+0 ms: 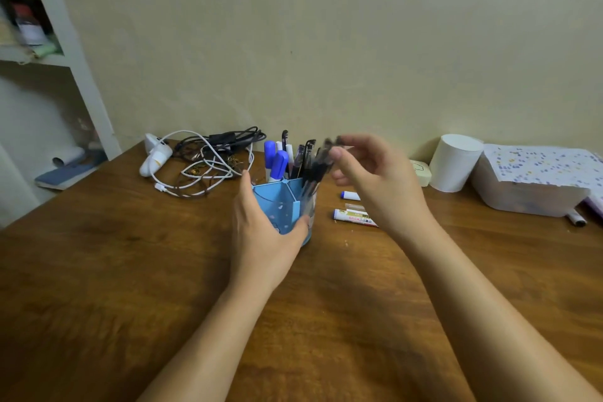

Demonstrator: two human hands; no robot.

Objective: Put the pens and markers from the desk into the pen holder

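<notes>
A blue pen holder with divided compartments stands mid-desk, and my left hand wraps around its near side. Blue-capped markers and several dark pens stand in its far compartments. My right hand hovers just right of the holder, pinching the top of a blurred black pen whose lower end dips into the holder's right side. On the desk under my right hand lie a small white marker with a blue cap, a thin clear tube and a white labelled marker.
Tangled black and white cables with a white charger lie behind the holder to the left. At the back right stand a white paper roll and a white box with dotted paper. A grey marker lies near the right edge.
</notes>
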